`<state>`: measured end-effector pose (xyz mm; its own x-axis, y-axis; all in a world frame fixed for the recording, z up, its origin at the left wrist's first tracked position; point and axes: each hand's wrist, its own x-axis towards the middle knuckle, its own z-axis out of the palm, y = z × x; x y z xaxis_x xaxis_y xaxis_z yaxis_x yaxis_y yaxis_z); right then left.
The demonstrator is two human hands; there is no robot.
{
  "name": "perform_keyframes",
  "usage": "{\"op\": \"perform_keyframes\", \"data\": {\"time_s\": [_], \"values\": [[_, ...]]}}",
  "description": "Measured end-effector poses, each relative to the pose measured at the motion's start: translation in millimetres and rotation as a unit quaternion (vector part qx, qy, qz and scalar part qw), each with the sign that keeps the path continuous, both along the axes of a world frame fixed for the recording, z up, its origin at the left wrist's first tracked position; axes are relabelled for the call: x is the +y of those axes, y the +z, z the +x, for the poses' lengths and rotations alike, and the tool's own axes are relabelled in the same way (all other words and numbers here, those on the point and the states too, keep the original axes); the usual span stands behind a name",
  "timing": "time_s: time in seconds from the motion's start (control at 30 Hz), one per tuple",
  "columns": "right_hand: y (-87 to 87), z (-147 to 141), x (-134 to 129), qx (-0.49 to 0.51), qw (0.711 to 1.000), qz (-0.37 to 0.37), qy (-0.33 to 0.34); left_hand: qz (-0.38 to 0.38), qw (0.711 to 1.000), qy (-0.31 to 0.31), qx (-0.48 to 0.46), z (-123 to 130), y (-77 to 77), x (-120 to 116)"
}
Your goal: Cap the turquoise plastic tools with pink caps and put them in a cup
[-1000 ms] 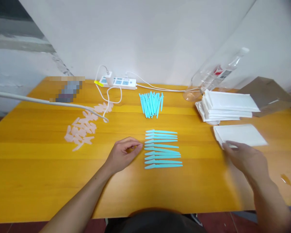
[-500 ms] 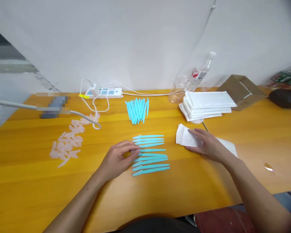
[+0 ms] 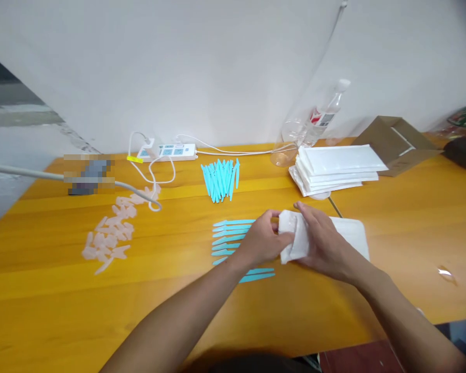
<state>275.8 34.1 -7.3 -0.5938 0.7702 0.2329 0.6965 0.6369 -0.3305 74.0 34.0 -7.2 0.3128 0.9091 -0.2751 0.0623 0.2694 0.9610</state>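
A small white packet (image 3: 295, 235) is held between both hands above the table. My left hand (image 3: 264, 238) pinches its left edge, thumb in front. My right hand (image 3: 324, 241) wraps round its right side. Under my left forearm lies a row of turquoise knife-shaped pieces (image 3: 229, 233), partly hidden by the arm. Behind them is a loose pile of more turquoise pieces (image 3: 219, 178). A flat white packet (image 3: 351, 235) rests on the table to the right, partly behind my right hand.
Translucent pinkish pieces (image 3: 108, 235) lie at the left by a white cable and a power strip (image 3: 178, 152). At the back right are a stack of white packets (image 3: 337, 160), a clear bottle (image 3: 322, 119) and a cardboard box (image 3: 396, 145). The wooden table (image 3: 171, 316) meets the wall.
My left hand has moved right from the turquoise row to the small white packet and grips it. My right hand has raised the packet and turned it more upright.
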Motion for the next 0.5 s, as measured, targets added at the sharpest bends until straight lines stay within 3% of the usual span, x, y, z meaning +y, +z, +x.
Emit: {"op": "perform_keyframes", "data": {"time_s": [0.13, 0.23, 0.37, 0.5], "values": [[0.0, -5.6, 3.4, 0.002, 0.998, -0.047, 0.035, 0.085, 0.987, 0.016, 0.137, -3.4, -6.2, 4.6], [7.1, -13.1, 6.4, 0.022, 0.996, -0.068, 0.044, 0.096, 0.976, -0.003, 0.195, -15.4, -5.0, 11.9], [6.2, -25.6, 21.6, 0.024, 0.999, -0.008, 0.034, 0.133, 0.971, -0.061, 0.187, -37.3, 5.9, 26.5], [0.3, -21.7, 43.9, 0.071, 0.997, -0.024, -0.028, 0.139, 0.97, -0.076, 0.184, -71.0, 12.4, 41.5]]}}
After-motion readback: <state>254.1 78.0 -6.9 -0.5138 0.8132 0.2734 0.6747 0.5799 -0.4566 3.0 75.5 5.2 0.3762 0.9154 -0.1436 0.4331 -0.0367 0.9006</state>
